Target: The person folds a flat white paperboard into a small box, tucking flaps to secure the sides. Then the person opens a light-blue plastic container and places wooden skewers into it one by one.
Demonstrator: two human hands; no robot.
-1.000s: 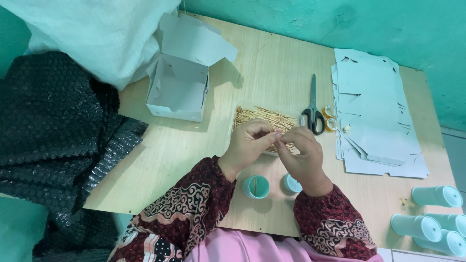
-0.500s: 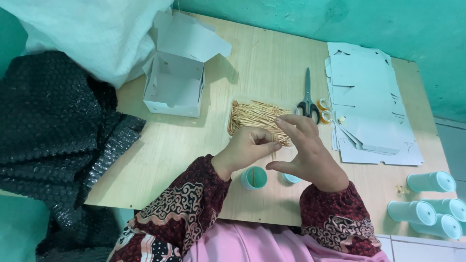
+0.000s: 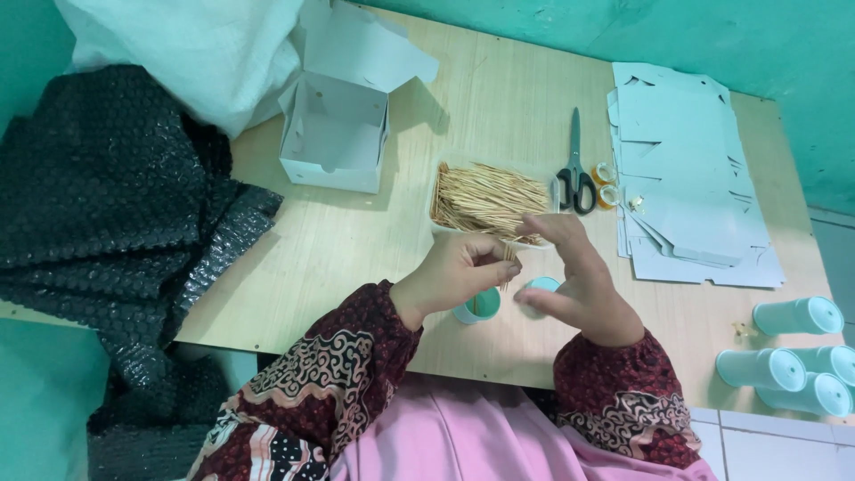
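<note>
Looking down, I see the toothpick tray kept just beyond both hands for easy reach. My left hand pinches a small bunch of toothpicks over the open teal container just nearer me than the tray. My right hand hovers loosely spread, gripping nothing, above the teal lid.

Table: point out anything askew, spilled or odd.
Nothing spilled. The sticks lie heaped in their tray, the scissors lie flat, and the flat box blanks are only loosely fanned. Black bubble wrap droops off the table's left edge.
</note>
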